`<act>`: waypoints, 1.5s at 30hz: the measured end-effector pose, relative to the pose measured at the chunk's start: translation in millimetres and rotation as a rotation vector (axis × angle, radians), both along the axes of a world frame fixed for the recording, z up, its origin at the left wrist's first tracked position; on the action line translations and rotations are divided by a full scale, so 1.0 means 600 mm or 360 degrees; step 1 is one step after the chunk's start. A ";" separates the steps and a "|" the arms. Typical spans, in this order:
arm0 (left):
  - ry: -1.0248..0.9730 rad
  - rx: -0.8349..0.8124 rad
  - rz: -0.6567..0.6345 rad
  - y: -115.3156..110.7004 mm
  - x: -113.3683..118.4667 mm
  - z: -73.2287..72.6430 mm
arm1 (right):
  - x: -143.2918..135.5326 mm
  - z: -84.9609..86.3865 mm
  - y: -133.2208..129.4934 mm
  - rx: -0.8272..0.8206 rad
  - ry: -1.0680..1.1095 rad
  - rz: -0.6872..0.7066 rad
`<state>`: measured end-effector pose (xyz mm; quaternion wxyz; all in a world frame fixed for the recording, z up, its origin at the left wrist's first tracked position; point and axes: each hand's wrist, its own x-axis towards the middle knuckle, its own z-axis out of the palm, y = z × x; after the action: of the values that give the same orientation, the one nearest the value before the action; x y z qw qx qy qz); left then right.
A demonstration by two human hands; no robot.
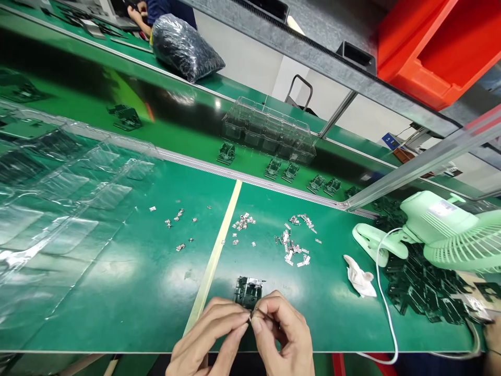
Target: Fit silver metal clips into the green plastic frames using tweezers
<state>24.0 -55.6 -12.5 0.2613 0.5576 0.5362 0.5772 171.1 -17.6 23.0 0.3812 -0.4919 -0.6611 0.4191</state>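
Near the front edge of the green table, my left hand (pixel 213 334) and my right hand (pixel 282 331) meet fingertip to fingertip. Both are closed in a pinch around a tiny metallic piece (pixel 250 316), too small to make out fully. Just beyond the fingertips lies a black plastic part (pixel 248 291) with a silvery metal strip on its top; my fingers hide its near side. Farther off are piles of small metal pieces, one in the middle (pixel 244 222) and one to the right (pixel 291 245). A few more loose metal pieces (pixel 179 214) lie left of the yellow tape.
Clear plastic trays (pixel 78 183) cover the left side. Black parts (pixel 273 167) sit on the green strip behind the rail, near a clear box (pixel 270 130). At right are a green fan (pixel 442 224), its white cable, a crumpled tissue (pixel 359 277) and heaped black parts (pixel 422 287).
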 end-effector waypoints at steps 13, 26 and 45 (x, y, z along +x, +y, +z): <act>0.0472 -0.0298 -0.0188 0.054 -0.011 -0.026 | 0.020 0.005 0.035 -0.0084 -0.0205 0.0181; 0.0510 -0.0244 -0.0235 0.058 -0.013 -0.015 | 0.012 -0.008 0.042 0.0005 -0.0584 0.0163; 0.0517 -0.0077 -0.0269 0.056 0.001 -0.012 | 0.014 -0.012 0.035 -0.0377 -0.0414 -0.0089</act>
<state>24.5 -22.0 -19.4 0.2322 0.6801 0.5362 0.4426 179.4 3.7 15.9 0.2433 -0.6017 -0.6369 0.4161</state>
